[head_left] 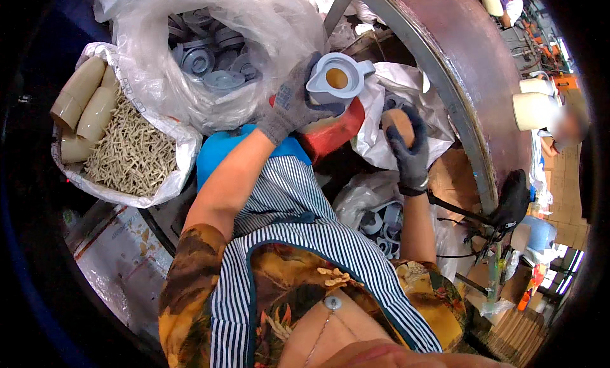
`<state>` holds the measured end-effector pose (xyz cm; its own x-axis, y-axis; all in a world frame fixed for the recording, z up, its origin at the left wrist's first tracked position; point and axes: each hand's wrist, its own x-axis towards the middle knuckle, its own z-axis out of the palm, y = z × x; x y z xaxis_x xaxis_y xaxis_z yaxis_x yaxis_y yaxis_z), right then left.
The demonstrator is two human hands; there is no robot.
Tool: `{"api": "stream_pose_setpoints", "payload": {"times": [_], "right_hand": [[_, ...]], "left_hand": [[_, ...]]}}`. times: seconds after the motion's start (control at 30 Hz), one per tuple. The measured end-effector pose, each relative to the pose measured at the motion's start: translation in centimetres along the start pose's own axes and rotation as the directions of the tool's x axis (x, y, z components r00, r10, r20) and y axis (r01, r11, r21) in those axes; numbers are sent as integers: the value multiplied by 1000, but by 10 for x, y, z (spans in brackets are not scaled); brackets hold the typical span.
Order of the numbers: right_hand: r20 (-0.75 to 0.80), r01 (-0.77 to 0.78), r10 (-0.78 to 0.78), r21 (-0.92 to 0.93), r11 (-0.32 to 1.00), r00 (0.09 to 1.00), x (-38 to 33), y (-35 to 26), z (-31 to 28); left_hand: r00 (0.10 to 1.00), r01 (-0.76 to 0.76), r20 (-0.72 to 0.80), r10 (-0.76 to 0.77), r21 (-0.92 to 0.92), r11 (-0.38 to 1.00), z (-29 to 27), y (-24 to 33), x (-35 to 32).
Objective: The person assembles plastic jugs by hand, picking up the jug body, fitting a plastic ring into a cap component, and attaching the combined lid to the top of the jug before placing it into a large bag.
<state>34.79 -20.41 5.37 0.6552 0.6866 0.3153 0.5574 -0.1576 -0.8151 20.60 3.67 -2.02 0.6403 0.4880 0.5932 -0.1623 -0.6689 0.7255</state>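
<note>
My left hand (293, 104), in a grey work glove, is wrapped round a jug (316, 91) with a pale grey-blue top. That top has a pouring spout and a side handle, and its round opening looks yellow-orange inside. Just below the jug is a red surface (333, 136), partly covered by my hand. To the right, my gloved right hand (410, 149) is closed round a tan, rounded block-like piece (398, 126), whose kind I cannot make out. It is apart from the jug, in front of a white bag (372, 129).
A clear plastic bag (149, 63) of grey lids (198, 61) stands far left. Beside it, a white sack (181, 177) holds small beige pieces (130, 155) and beige cylinders (92, 110). Grey parts (387, 225) lie in a bag near my right forearm. A metal-edged table (467, 107) curves along the right.
</note>
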Motion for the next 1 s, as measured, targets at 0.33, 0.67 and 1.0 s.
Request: {"api": "stream_pose_setpoints", "payload": {"times": [0.33, 0.67, 1.0], "right_hand": [[181, 367, -337, -164, 916, 924, 88, -97, 34], [109, 373, -358, -176, 911, 927, 151, -89, 72], [-101, 72, -94, -203, 977, 990, 14, 77, 49]], "left_hand": [[1000, -20, -13, 27, 361, 933, -13, 16, 2], [988, 17, 123, -93, 512, 859, -22, 29, 3], [986, -19, 105, -126, 836, 549, 28, 99, 99]]}}
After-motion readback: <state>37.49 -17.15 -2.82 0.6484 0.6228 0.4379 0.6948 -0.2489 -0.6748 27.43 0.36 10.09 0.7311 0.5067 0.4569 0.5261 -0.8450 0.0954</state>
